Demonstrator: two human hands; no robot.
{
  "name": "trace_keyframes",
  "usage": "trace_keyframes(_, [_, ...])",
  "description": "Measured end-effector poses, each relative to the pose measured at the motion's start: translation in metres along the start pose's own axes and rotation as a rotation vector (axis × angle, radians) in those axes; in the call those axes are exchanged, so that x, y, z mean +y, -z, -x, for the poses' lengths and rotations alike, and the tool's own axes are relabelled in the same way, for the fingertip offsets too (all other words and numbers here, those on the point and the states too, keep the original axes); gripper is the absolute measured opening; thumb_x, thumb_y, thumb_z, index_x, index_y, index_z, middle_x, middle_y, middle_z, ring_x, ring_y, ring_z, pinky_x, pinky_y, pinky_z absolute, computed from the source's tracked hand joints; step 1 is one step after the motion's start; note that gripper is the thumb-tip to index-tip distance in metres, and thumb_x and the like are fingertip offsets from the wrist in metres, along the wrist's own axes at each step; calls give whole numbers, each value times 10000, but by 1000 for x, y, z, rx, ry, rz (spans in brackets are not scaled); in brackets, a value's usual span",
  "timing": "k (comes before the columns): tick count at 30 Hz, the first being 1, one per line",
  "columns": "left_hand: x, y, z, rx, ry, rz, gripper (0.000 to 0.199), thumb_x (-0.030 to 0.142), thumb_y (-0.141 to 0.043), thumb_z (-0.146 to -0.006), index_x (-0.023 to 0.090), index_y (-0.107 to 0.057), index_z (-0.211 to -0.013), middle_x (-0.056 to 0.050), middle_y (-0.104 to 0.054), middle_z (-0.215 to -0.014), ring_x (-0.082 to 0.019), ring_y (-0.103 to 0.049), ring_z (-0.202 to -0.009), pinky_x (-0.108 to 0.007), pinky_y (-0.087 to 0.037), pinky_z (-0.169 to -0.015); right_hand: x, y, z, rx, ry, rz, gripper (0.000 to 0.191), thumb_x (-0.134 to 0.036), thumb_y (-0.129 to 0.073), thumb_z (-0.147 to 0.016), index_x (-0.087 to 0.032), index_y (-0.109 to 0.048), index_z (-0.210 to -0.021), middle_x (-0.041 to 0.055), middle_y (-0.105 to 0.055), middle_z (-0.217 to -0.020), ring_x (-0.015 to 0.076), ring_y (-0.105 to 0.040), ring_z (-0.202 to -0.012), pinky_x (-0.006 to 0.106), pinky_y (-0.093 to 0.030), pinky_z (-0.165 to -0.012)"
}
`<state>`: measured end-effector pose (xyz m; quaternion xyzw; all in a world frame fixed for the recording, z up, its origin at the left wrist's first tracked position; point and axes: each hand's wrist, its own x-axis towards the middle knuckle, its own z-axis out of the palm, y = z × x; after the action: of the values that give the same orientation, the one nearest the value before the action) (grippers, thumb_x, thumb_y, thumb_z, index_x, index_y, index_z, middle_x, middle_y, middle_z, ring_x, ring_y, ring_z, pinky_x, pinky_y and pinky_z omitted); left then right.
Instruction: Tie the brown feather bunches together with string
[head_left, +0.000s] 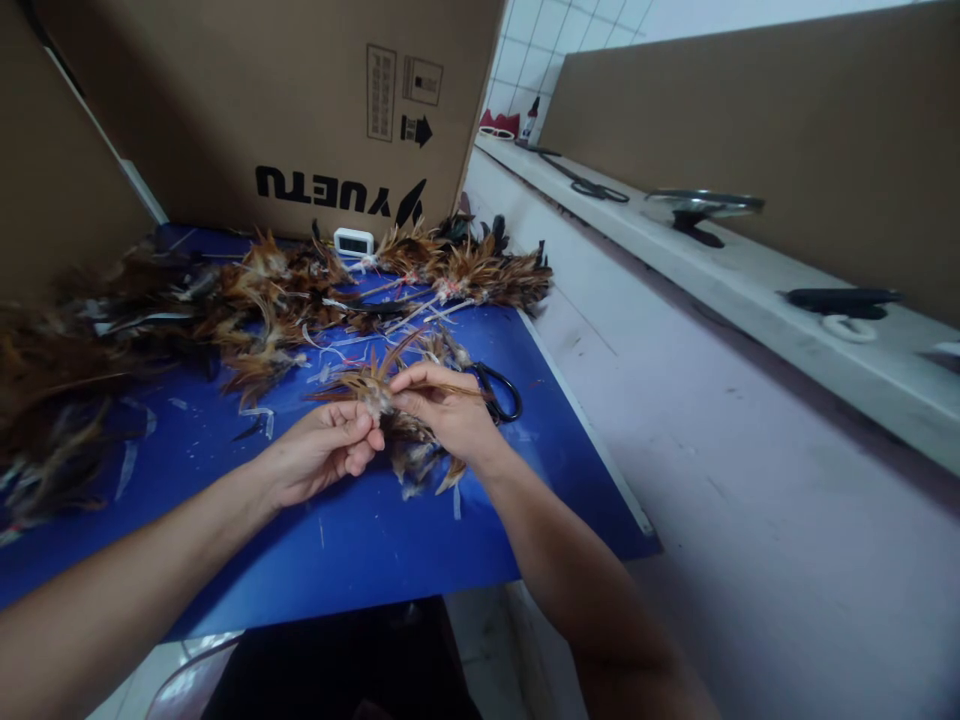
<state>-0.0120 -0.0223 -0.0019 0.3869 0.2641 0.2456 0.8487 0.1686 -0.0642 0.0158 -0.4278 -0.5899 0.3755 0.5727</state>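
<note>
Over the blue tabletop (420, 540), my left hand (334, 445) pinches the pale, fluffy base of a small brown feather bunch (367, 385). My right hand (442, 405) is closed at the bunch's right side, with a long thin brown feather between its fingers. Both hands are close together, fingertips nearly meeting at the bunch. Loose grey and brown feathers (416, 465) lie beneath them. Black-handled scissors (500, 392) rest just past my right hand, their blades hidden.
Brown feather piles (262, 290) cover the table's left and back. Tied bunches with sticks (487, 280) lie at the back right, near a small white digital display (353, 242). A large cardboard box (315, 100) stands behind. The right ledge (720, 270) holds dark tools.
</note>
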Motion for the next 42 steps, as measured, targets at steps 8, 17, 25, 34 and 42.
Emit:
trace_keyframes(8, [-2,1,1,-50,6,0,253,264,-849,-658,92,-664,-658,-34,-671,-601,-41,-528,-387,-115,-430,-375,-1,1,1,-34,12,21,59,-262,-711,-777,-227,-719,-824,-4,-701,-849,133,-637,-799,290,-516,-792])
trace_keyframes(17, [-4,3,0,-69,28,-30,269,301,-836,-677,81,-683,-662,-32,-641,-546,-31,-505,-373,-101,-410,-372,-4,-2,2,-51,26,-2,54,-279,-727,-764,-233,-716,-789,-7,-696,-811,134,-636,-774,282,-525,-777])
trace_keyframes(25, [-5,7,-1,-72,13,-58,249,307,-818,-701,99,-680,-694,-38,-645,-554,-41,-503,-379,-110,-390,-375,-3,-1,2,-103,11,0,162,-373,-732,-763,-216,-704,-792,4,-693,-818,142,-640,-783,291,-529,-782])
trace_keyframes(34, [-1,6,-2,-2,-138,-168,265,314,-835,-675,114,-665,-705,-39,-701,-645,-66,-552,-413,-163,-450,-417,2,-1,-1,-62,2,-16,134,-337,-733,-755,-226,-697,-821,7,-702,-856,147,-650,-808,306,-530,-798])
trace_keyframes(42, [9,7,-1,141,-458,-385,271,320,-825,-684,133,-630,-704,-56,-723,-678,-115,-597,-441,-231,-492,-467,18,7,-11,191,-76,59,167,-312,-727,-726,-197,-653,-822,-6,-654,-761,129,-601,-711,291,-501,-723])
